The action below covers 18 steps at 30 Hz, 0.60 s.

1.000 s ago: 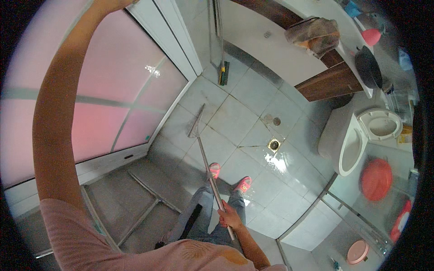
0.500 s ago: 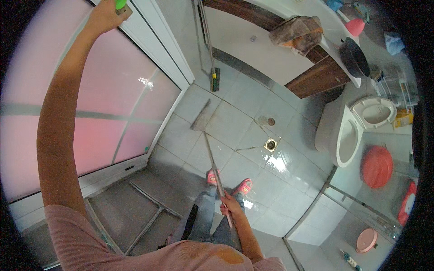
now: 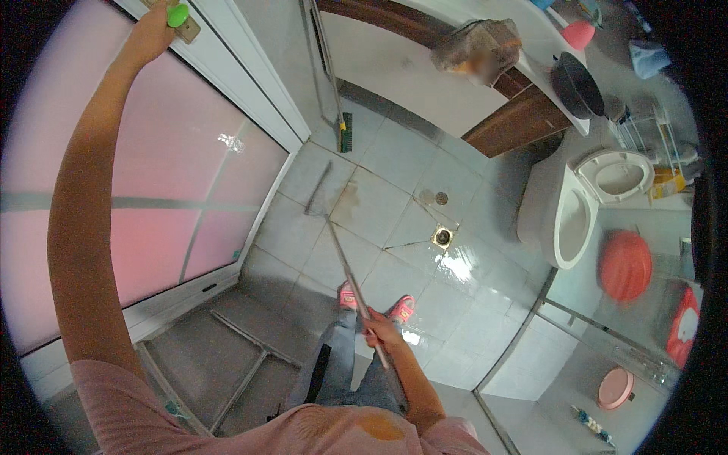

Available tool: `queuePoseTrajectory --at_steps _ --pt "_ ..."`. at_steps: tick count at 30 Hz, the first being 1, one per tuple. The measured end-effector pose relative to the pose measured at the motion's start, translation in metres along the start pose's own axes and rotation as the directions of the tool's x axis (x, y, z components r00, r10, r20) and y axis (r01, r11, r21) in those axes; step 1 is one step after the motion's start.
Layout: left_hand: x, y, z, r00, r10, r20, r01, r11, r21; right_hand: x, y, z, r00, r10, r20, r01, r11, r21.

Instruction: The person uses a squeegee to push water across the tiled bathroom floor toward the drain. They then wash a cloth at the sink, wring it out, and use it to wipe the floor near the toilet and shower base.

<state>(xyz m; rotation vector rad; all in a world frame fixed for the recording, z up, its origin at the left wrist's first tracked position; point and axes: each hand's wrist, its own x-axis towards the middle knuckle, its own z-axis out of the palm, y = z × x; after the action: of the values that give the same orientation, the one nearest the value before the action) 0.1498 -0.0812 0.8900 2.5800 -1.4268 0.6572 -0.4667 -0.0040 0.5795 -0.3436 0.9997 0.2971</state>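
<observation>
My right hand (image 3: 383,331) is closed around the pale pole of a long-handled floor sweeping tool (image 3: 339,246). Its thin, dark-edged head rests on the grey floor tiles, left of the middle. The head is blurred, so I cannot tell a broom from a squeegee. At the upper left, my raised left hand (image 3: 154,34) grips the handle at the edge of a white-framed door with pink frosted panes (image 3: 163,159). A bright green piece (image 3: 177,15) and a tan plate show beside those fingers, which are partly cut off by the picture's rim.
A green-bristled brush (image 3: 346,133) stands against the far wall. A floor drain (image 3: 443,236) lies in wet tiles. To the right are a toilet (image 3: 575,227) with its lid up and a red basin (image 3: 626,265). A cloth (image 3: 478,51) hangs from the counter.
The view has shifted slightly, so most things sit a little further left. Both hands keep their grips. The tool's head remains on the tiles.
</observation>
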Motion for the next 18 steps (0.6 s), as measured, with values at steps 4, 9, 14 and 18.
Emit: queuePoseTrajectory --at_steps 4,9,14,18 --pt "-0.003 -0.008 0.003 0.999 0.033 -0.012 -0.033 0.999 0.008 -0.072 0.017 -0.052 0.981 0.062 -0.186 -0.053 0.997 0.050" --pt "-0.001 -0.010 0.012 0.994 0.097 -0.054 -0.097 0.995 -0.014 -0.131 0.008 -0.059 0.980 -0.034 -0.195 0.015 0.995 -0.100" --pt "-0.003 -0.005 0.009 0.995 0.095 -0.030 -0.094 0.995 0.027 -0.076 0.015 -0.026 0.977 -0.114 -0.177 0.049 0.940 -0.339" --pt "0.007 -0.037 0.016 0.994 0.085 0.073 -0.088 0.995 0.038 -0.012 -0.012 0.003 0.999 -0.014 -0.045 0.007 0.988 -0.157"
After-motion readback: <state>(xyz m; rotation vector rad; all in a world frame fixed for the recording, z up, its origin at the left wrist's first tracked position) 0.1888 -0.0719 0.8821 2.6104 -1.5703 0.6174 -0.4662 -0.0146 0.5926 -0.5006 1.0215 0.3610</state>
